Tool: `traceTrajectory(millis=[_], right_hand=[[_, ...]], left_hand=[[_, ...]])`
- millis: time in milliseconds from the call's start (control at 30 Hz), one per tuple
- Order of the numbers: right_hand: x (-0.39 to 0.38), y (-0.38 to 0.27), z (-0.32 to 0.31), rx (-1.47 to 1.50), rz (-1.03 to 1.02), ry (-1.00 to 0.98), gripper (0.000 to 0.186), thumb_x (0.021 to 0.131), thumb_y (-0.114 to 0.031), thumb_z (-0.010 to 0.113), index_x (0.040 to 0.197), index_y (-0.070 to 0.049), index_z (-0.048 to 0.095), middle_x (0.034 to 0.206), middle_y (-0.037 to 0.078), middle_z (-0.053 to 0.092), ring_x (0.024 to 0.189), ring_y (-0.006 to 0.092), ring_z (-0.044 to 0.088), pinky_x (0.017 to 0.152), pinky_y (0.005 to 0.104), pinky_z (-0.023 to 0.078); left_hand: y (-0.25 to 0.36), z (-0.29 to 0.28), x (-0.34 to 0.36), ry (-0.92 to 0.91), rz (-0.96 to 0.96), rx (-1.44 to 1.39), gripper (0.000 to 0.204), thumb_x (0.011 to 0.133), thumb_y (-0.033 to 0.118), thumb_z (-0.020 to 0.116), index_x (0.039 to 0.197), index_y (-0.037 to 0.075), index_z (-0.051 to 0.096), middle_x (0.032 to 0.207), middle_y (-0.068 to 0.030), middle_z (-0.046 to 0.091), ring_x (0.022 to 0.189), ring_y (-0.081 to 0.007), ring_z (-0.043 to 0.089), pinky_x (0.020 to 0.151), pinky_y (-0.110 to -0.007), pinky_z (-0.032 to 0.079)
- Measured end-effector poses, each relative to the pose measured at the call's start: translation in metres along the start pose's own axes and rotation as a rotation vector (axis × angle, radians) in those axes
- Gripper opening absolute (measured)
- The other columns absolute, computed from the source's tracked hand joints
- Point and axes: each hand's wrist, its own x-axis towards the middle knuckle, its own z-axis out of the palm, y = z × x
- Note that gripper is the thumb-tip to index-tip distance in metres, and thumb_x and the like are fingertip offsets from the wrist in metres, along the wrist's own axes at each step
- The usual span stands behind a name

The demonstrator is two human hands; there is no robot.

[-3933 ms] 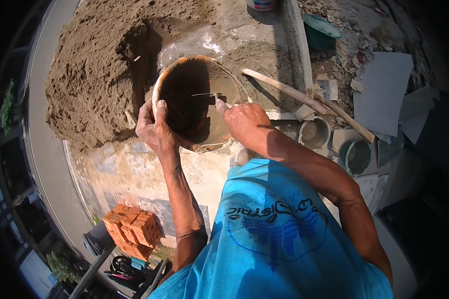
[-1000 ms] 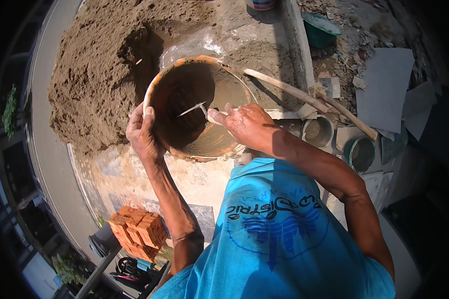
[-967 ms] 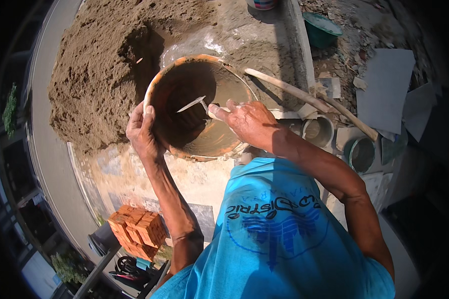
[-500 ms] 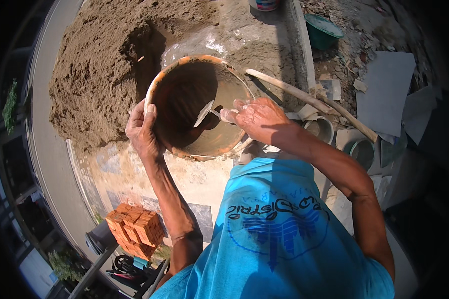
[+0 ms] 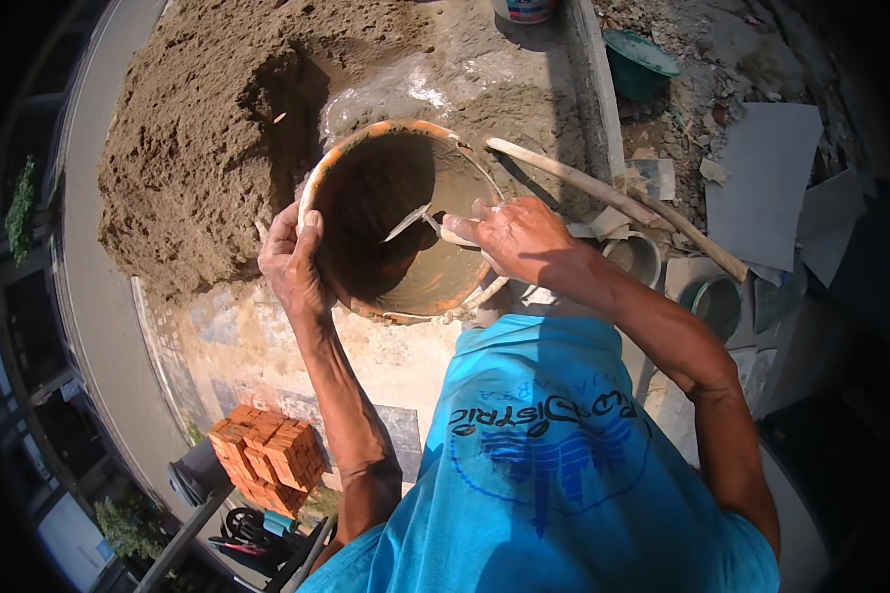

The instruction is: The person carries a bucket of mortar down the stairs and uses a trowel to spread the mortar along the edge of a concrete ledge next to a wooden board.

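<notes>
An orange bucket (image 5: 417, 128), smeared with mortar, is tipped so its mouth faces me. My left hand (image 5: 297, 259) is closed on its left rim, the thumb on top and the fingers behind the outer wall. In my right hand (image 5: 517, 237) is a trowel (image 5: 406, 223), gripped by its pale handle, with the blade over the bucket's mouth. Shadow darkens the left part of the bucket's inside. Wet mortar residue coats the lit wall. Whether the blade touches the wall, I cannot tell.
Beyond the bucket rises a sand heap (image 5: 188, 148). A long wooden handle (image 5: 574, 180) lies to the right, near a low concrete edge (image 5: 608, 109). A green basin (image 5: 643, 64) stands farther right. Grey sheets (image 5: 766, 183) lean over rubble. Stacked red bricks (image 5: 267, 457) sit at lower left.
The bucket's rim and my left hand have shifted slightly nearer and to the right. The trowel blade has turned to a flatter, more edge-on angle.
</notes>
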Motion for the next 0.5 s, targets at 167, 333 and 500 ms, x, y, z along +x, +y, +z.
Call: traceTrajectory(millis=[167, 333, 500], right_hand=[[0.006, -0.010, -0.013, 0.066, 0.008, 0.099, 0.024, 0.091, -0.016, 0.041, 0.107, -0.006, 0.055, 0.088, 0.017, 0.060, 0.081, 0.0286, 0.063, 0.068, 0.0406, 0.051], [-0.005, -0.004, 0.010, 0.052, 0.020, -0.047, 0.053, 0.076, -0.008, 0.055, 0.128, -0.016, 0.046, 0.096, 0.017, 0.058, 0.083, 0.0312, 0.062, 0.071, 0.0415, 0.050], [-0.007, -0.001, 0.001, -0.038, 0.112, 0.144, 0.039, 0.085, -0.011, 0.045, 0.123, -0.005, 0.045, 0.090, 0.020, 0.060, 0.081, 0.0316, 0.063, 0.070, 0.0404, 0.051]], left_hand=[[0.000, 0.005, 0.000, -0.006, 0.029, 0.010, 0.024, 0.079, 0.012, 0.068, 0.098, -0.002, 0.063, 0.073, 0.0051, 0.053, 0.064, -0.0026, 0.043, 0.061, -0.016, 0.034], [-0.004, 0.000, 0.002, -0.009, 0.026, 0.027, 0.027, 0.080, 0.009, 0.068, 0.102, -0.003, 0.061, 0.083, -0.0006, 0.060, 0.072, -0.0054, 0.054, 0.068, -0.019, 0.044], [-0.004, 0.005, -0.003, 0.002, 0.009, 0.019, 0.025, 0.081, 0.009, 0.067, 0.102, -0.003, 0.062, 0.081, 0.0019, 0.059, 0.070, -0.0029, 0.051, 0.065, -0.016, 0.040]])
